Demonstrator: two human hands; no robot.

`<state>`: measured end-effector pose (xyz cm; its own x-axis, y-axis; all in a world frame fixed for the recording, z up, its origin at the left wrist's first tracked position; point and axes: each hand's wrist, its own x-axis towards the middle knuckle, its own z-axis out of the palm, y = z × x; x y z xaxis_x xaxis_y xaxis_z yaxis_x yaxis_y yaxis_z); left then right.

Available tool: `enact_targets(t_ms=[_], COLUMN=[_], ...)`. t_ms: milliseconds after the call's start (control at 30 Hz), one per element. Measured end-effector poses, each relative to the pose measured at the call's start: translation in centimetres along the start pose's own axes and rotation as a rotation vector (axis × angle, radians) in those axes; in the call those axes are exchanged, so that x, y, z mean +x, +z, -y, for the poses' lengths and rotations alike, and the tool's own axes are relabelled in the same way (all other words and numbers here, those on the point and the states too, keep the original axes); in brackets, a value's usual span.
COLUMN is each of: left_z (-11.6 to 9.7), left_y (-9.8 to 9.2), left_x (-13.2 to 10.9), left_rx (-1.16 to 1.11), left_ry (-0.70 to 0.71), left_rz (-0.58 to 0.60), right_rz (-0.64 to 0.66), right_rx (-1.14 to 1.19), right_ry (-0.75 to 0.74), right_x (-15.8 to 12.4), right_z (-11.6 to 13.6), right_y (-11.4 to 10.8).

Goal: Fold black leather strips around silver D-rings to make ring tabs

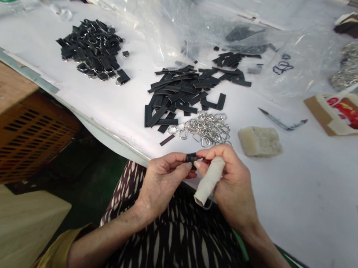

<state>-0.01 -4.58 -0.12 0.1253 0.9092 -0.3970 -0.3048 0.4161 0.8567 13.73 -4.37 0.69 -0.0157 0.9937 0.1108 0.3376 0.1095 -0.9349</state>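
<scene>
1. Left hand (160, 182) is pinching nearly closed, thumb against forefinger, on a small black piece (190, 158); that piece is sitting just on the body side of the rings (208, 128).
2. Right hand (234, 186) is curling mostly closed, carrying a pale roll (209, 182) on the body side of the rings, while its thumb and forefinger tips are meeting the piece's right end. How firmly they are gripping that end, I cannot tell.
3. Fingers are covering much of the piece, so whether a ring is sitting in it, I cannot tell.
4. For good work, the left pinch should be doing the steadying, close to the edge being handled, leaving the right fingertips free for fine adjusting.
5. Keeping the edges square matters, I judge; a strip this short could easily be twisting or springing open under a loose pinch.
6. The roll should be staying clear of the fingertips, or it may be blocking the view.
7. Supplies are lying handily: strips (180, 92) just beyond and left of the rings, tabs (94, 51) farther left, a block (260, 142) near their right, and snips (282, 122) beyond it, right of the rings.
</scene>
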Motion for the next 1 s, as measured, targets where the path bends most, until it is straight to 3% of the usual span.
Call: enact_targets(t_ms=[233, 400, 600, 667, 1000], left_z=[-0.2, -0.5, -0.2, 0.1, 0.7], left_y=[-0.3, -0.7, 0.0, 0.2, 0.1], left_x=[0.2, 0.3, 0.3, 0.4, 0.8], left_rx=[0.163, 0.41, 0.069, -0.031, -0.185], left_ry=[0.0, 0.217, -0.063, -0.079, -0.122], left_rz=[0.048, -0.014, 0.113, 0.142, 0.073], right_rz=[-0.001, 0.02, 0.085, 0.091, 0.04], right_rx=[0.028, 0.047, 0.111, 0.122, 0.098], right_ry=[0.019, 0.021, 0.117, 0.153, 0.172], right_x=[0.5, 0.6, 0.4, 0.3, 0.4], right_z=[-0.2, 0.1, 0.4, 0.4, -0.2], right_y=[0.1, -0.2, -0.5, -0.5, -0.1])
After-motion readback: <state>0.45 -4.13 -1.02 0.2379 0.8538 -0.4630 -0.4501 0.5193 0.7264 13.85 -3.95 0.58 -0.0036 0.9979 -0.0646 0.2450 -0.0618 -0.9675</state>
